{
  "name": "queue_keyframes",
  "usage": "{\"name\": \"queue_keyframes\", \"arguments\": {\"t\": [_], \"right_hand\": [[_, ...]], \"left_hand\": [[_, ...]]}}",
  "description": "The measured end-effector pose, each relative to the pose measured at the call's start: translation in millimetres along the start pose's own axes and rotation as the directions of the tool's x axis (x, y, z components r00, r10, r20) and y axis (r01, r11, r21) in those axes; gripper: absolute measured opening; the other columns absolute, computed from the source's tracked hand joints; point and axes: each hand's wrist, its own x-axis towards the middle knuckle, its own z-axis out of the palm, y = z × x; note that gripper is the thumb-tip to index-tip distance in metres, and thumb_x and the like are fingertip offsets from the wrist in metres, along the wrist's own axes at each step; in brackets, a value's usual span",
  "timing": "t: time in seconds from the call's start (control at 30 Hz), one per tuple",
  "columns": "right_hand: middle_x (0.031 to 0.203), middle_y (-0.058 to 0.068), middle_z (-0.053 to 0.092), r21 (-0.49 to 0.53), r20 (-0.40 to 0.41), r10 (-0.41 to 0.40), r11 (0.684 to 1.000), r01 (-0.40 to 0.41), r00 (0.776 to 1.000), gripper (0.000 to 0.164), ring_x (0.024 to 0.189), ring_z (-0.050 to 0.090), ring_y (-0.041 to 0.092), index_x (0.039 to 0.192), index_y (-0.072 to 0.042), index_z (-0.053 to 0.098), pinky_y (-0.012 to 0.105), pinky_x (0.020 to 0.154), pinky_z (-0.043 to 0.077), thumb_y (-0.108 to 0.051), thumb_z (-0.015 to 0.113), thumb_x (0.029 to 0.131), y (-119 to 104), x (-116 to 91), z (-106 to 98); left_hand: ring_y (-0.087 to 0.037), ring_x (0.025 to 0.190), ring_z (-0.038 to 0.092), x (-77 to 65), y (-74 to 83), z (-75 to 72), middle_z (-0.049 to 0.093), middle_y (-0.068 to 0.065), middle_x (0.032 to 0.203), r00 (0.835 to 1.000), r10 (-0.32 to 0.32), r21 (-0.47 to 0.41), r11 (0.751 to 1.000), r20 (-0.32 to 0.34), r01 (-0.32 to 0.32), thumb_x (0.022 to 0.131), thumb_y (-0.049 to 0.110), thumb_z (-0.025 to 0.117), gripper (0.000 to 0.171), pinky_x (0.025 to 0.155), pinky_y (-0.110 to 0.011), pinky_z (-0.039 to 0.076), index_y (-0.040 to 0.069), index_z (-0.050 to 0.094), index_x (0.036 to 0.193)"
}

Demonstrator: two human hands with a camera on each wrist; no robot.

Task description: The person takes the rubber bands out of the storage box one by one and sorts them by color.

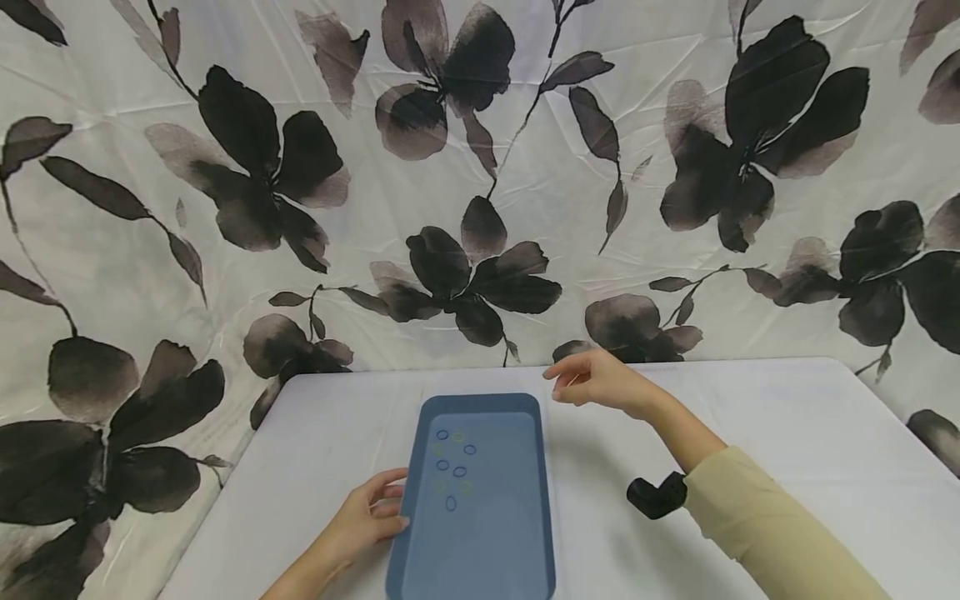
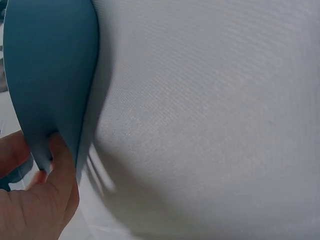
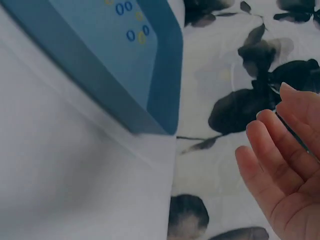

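The left hand [image 1: 367, 515] pinches the left edge of a blue tray [image 1: 487, 550] between thumb and fingers. Inside lie small blue and yellow rings [image 1: 454, 472]. Farther right, the right hand [image 1: 596, 383] hovers above the tabletop [image 1: 345, 433], grip relaxed, empty.

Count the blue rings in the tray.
5, in the tray: farthest ring, rightmost ring, mid-left ring, central ring, nearest ring. The tray's near end is cropped; more may hide.

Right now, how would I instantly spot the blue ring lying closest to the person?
Start at the white table: the left hand holds a blue tray. Inside lies a cluster of small blue and yellow rings. Yours, a blue one, sits nearer the person than every other.
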Motion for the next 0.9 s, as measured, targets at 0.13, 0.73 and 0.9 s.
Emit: {"name": "queue_keyframes", "arguments": {"t": [0.13,0.73,0.9], "right_hand": [[0.088,0.008,0.064,0.017,0.018,0.016,1.000,-0.016,1.000,0.034,0.078,0.061,0.019,0.115,0.004,0.061,0.037,0.075,0.053,-0.007,0.066,0.083,-1,13,16],[0.074,0.002,0.058,0.131,-0.040,0.120,0.985,-0.113,0.992,0.029,0.065,0.053,0.013,0.106,0.008,0.063,0.029,0.061,0.052,0.000,0.069,0.079,27,55,106],[0.068,0.003,0.059,0.130,-0.118,0.099,0.988,-0.084,0.988,0.026,0.058,0.052,0.011,0.100,0.008,0.065,0.025,0.053,0.048,0.004,0.070,0.075,36,58,129]], "left_hand": [[-0.037,0.104,0.058,-0.2,0.3,-0.7,0.043,-0.034,0.123,1.000,0.004,-0.003,1.000,0.004,-0.004,0.075,-0.015,0.060,0.069,0.080,-0.039,0.053,-0.011,0.030,0.137],[-0.034,0.098,0.060,-0.1,4.2,3.8,0.047,-0.030,0.118,0.999,-0.012,0.038,0.999,-0.035,0.014,0.073,-0.018,0.061,0.070,0.080,-0.038,0.053,-0.010,0.031,0.136],[-0.036,0.099,0.060,-2.0,3.8,1.7,0.048,-0.031,0.118,0.999,-0.006,0.039,0.999,-0.038,0.008,0.073,-0.018,0.061,0.069,0.079,-0.038,0.053,-0.011,0.031,0.135]]}}
